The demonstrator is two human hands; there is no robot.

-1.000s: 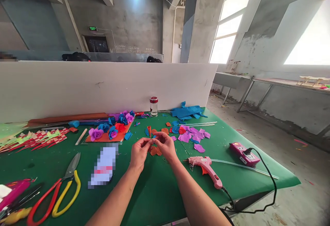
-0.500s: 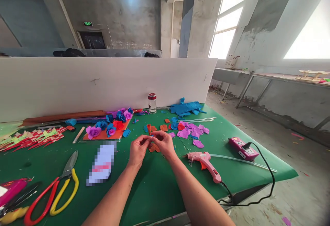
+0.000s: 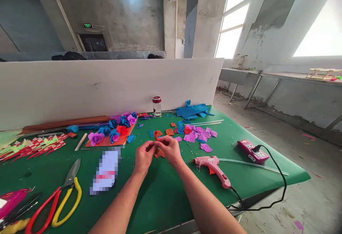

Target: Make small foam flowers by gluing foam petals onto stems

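Above the table's middle, my left hand (image 3: 145,154) and my right hand (image 3: 169,148) meet with fingertips pinched together. Between them is a small rolled orange paper piece (image 3: 156,135), its upper end sticking up past the fingers. The fingers cover its lower part. Just beyond lie loose orange paper petals (image 3: 169,131), with purple paper petals (image 3: 190,136) farther right. Finished-looking paper flowers (image 3: 96,138) in purple, blue and red rest on an orange sheet to the left. A pink glue gun (image 3: 213,166) lies right of my right forearm.
Red-and-yellow-handled scissors (image 3: 70,184) lie front left, near a pixelated item (image 3: 105,171). A jar with a red lid (image 3: 157,106) stands before the white panel (image 3: 120,81). Blue crepe paper (image 3: 192,110) is at the back. A magenta power strip (image 3: 252,152) with black cord sits right.
The view has shifted slightly. Both hands keep their pinch at nearly the same spot, and the orange piece shows a little differently above the fingertips.
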